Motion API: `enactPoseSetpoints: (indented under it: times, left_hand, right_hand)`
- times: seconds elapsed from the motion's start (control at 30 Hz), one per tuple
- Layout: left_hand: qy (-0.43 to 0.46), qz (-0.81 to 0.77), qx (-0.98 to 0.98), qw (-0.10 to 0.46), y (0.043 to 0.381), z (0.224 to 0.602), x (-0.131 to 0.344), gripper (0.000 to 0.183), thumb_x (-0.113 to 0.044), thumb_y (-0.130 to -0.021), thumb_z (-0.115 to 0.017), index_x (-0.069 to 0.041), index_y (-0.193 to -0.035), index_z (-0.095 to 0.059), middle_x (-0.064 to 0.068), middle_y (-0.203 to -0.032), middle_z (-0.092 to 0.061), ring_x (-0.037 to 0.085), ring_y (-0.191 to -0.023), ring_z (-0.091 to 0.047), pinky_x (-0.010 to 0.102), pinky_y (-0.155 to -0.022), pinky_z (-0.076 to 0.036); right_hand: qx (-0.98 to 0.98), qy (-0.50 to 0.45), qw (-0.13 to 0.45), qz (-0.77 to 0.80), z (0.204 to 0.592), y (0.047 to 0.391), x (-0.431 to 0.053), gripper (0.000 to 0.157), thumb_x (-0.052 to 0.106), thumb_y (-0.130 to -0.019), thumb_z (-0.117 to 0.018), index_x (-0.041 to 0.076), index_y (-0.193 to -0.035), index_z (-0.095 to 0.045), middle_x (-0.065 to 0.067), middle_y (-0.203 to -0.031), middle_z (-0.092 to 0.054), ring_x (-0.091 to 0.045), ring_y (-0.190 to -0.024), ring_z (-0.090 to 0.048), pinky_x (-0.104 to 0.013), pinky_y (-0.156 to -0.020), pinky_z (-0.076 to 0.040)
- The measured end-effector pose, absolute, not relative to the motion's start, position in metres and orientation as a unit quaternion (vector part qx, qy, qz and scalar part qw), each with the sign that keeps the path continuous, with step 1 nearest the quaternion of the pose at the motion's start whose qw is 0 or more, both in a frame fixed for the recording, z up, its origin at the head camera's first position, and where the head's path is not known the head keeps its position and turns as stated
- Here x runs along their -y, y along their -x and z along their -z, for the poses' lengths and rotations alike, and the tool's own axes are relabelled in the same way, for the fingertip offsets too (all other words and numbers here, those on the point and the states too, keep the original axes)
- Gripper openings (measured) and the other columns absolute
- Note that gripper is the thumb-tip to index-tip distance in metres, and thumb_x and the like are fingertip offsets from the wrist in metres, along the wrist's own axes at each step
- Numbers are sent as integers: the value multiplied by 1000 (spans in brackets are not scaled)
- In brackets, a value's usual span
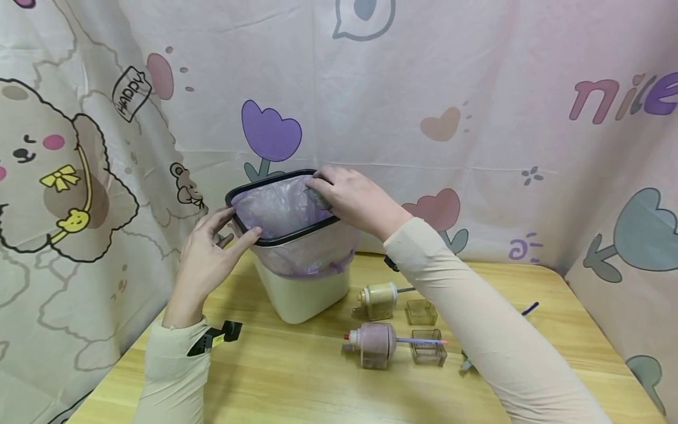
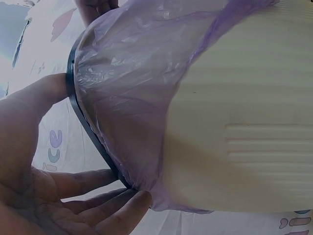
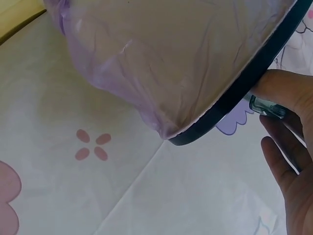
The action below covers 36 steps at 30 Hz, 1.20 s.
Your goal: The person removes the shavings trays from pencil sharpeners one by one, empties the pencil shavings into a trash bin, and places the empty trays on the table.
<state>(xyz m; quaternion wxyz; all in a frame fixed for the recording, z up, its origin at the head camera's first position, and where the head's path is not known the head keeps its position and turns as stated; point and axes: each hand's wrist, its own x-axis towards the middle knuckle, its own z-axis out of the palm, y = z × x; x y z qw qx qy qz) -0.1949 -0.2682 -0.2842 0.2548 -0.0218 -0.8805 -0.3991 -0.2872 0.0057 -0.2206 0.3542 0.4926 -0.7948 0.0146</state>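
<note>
A cream trash bin [image 1: 302, 299] stands on the table, lined with a translucent purple bag [image 1: 278, 206] folded over its side and held under a black rim [image 2: 93, 139]. My left hand [image 1: 208, 253] grips the rim at the near left corner, thumb on one side and fingers on the other. Over the far right part of the opening, my right hand [image 1: 352, 197] holds a small clear greenish plastic piece [image 3: 266, 106]. In the right wrist view my thumb lies close to the rim, and the fingers partly hide the piece.
On the table [image 1: 286, 377] lie a yellow pencil sharpener [image 1: 378, 299] and a pink pencil sharpener [image 1: 377, 346], each with a pencil in it. Two clear boxes [image 1: 428, 347] lie beside them. Beyond the right sleeve a dark blue tip [image 1: 530, 308] shows. A printed curtain [image 1: 371, 76] hangs behind.
</note>
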Motion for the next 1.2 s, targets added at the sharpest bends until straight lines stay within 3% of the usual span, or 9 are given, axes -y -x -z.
enactPoseSetpoints:
  times: [0.27, 0.77, 1.2]
  left_hand:
    - [25, 398, 880, 258, 195, 283, 269, 78, -54, -86, -73, -13, -148, -49, 14, -153, -43, 33, -136, -52, 46, -105, -50]
    - [23, 389, 886, 252, 193, 283, 269, 79, -56, -88, -70, -12, -149, -47, 15, -154, -43, 37, -129, -57, 50, -103, -51]
    - [24, 388, 887, 250, 194, 283, 268, 79, -56, -88, -70, -12, -150, -47, 14, -154, -42, 37, -129, -57, 50, -103, -51]
  right_hand:
    - [788, -494, 366, 38, 217, 284, -2, 30, 6, -105, -48, 8, -132, -62, -12, -125, -64, -28, -120, -62, -40, -110, -48]
    - [775, -488, 382, 122, 219, 279, 2, 37, -1, -99, -50, 11, -134, -59, -11, -129, -62, -28, -120, -60, -39, -106, -49]
    - [764, -482, 398, 160, 219, 277, 2, 32, 2, -101, -49, 12, -129, -58, -7, -131, -60, -27, -116, -61, -38, -99, -51]
